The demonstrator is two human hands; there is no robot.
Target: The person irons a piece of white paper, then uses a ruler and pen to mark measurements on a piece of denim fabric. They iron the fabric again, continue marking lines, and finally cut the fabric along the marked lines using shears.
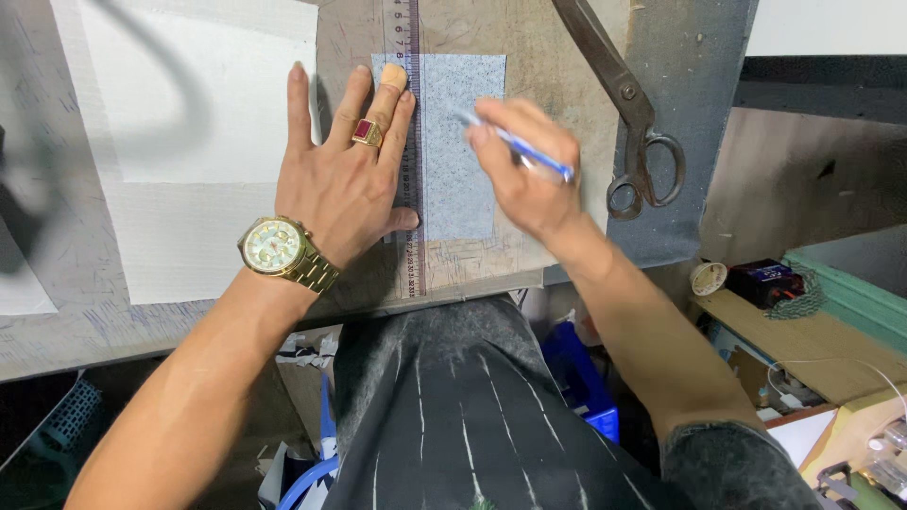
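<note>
While left hand [342, 184] pressed flat, fingers spread, on ruler [408, 189], right hand [525, 170] pinched pen [518, 146], marking grey sheet [458, 151]; next needs steady ruler.

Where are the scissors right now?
In the head view, the scissors lie on the workbench, upper right, just right of the right hand holding the blue pen.

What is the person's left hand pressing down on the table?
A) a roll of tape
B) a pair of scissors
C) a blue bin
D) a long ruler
D: the left hand lies flat on a long ruler set along the edge of a grey speckled sheet, while the right hand holds a blue pen; the scissors lie untouched to the side.
</note>
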